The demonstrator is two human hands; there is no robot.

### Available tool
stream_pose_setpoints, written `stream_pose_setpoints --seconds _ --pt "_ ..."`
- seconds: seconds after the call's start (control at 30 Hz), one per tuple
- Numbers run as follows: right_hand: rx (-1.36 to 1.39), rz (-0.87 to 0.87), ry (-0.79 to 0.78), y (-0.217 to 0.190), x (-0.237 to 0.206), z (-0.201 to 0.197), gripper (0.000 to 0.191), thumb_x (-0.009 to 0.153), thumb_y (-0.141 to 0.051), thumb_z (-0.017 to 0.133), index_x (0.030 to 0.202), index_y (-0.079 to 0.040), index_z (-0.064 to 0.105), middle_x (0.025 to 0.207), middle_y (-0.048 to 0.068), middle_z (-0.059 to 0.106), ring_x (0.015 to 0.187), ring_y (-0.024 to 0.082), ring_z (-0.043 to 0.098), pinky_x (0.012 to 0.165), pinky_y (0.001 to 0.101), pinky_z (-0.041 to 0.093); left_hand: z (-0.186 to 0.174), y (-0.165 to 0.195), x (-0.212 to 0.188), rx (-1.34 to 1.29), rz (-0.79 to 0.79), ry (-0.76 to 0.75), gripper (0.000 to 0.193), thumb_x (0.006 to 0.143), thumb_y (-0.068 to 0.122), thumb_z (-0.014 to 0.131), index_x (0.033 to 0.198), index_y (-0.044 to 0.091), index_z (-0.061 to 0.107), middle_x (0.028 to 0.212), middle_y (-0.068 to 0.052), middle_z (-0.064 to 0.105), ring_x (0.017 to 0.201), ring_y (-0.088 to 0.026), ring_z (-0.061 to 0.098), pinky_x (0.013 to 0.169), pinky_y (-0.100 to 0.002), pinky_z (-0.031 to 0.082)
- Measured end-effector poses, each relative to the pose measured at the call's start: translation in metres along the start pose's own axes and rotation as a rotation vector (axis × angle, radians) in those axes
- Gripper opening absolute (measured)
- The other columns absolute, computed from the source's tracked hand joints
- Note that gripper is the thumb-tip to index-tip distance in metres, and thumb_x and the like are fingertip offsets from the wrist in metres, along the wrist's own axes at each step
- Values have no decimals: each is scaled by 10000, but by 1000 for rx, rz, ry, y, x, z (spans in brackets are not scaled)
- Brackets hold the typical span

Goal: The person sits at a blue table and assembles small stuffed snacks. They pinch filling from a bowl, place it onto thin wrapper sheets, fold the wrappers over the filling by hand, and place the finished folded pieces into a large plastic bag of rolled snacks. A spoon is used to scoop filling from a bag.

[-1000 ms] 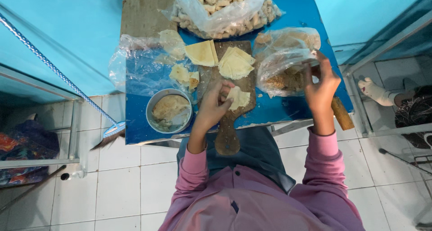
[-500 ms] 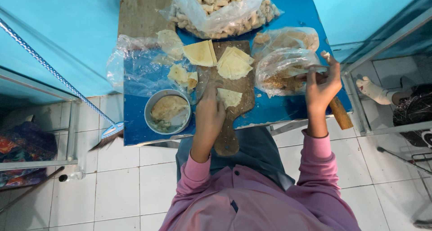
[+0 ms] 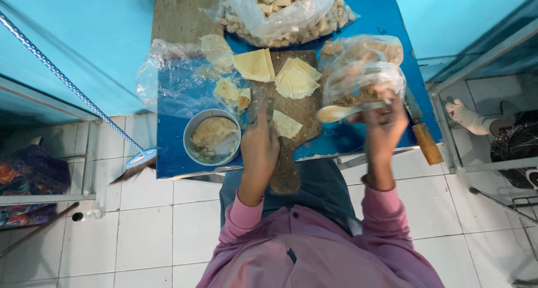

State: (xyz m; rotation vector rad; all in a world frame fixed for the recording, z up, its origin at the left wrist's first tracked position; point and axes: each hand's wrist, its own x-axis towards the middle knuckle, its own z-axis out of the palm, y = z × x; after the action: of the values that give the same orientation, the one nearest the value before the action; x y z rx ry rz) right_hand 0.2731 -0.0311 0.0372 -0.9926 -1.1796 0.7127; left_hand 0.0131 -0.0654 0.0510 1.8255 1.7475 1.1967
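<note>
My left hand [image 3: 259, 145] rests flat on the wooden cutting board [image 3: 294, 120], its fingers beside a pale folded wrapper [image 3: 287, 124]. My right hand [image 3: 385, 125] grips a spoon [image 3: 339, 113] whose bowl points left over the board, just below a clear bag of brown filling [image 3: 363, 75]. Two more folded wrappers [image 3: 255, 65] [image 3: 297, 77] lie at the board's far end. A round metal bowl [image 3: 212, 137] with wrapper sheets sits left of my left hand.
A large clear bag of rolled snacks [image 3: 283, 10] lies at the back of the blue table [image 3: 171, 153]. Crumpled plastic [image 3: 174, 77] with wrapper pieces covers the left side. A wooden-handled knife [image 3: 424, 136] lies at the right edge. A broom [image 3: 137, 159] leans at left.
My right hand has come out of the filling bag and now holds the spoon over the board. My left hand has laid the wrapper flat and rests beside it.
</note>
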Motion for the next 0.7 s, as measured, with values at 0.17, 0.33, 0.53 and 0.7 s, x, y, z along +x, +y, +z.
stream_pose_setpoints --seconds 0.17,0.33,0.53,0.7 --pt "42 58 -163 15 -15 51 425 1009 136 566 1413 39 480 1075 184 706 791 213 750 710 323 639 -7 3 -12 -18 119 72 675 857 -46 637 1478 -40 375 1259 -356 610 1055 -507 622 861 -510 522" --pt "52 -19 -234 23 -24 71 422 1029 122 560 1426 33 450 1226 170 671 866 201 750 750 328 649 -11 6 -16 -87 101 98 696 870 -86 587 1522 -49 345 1181 -315 624 1017 -461 649 864 -476 537" --pt "-202 -497 -345 15 -45 67 350 1031 91 604 1343 -10 480 1115 170 728 978 255 770 840 369 649 -4 3 -15 -205 -19 73 643 917 -53 628 1503 -47 362 928 -190 658 798 -342 692 702 -427 548" --pt "-375 -876 -520 7 -46 55 303 986 99 576 1260 -10 509 1122 198 718 1007 339 754 862 415 637 -2 1 -18 -271 -14 93 464 939 -38 626 1377 -29 475 931 -172 665 791 -306 707 697 -404 562"
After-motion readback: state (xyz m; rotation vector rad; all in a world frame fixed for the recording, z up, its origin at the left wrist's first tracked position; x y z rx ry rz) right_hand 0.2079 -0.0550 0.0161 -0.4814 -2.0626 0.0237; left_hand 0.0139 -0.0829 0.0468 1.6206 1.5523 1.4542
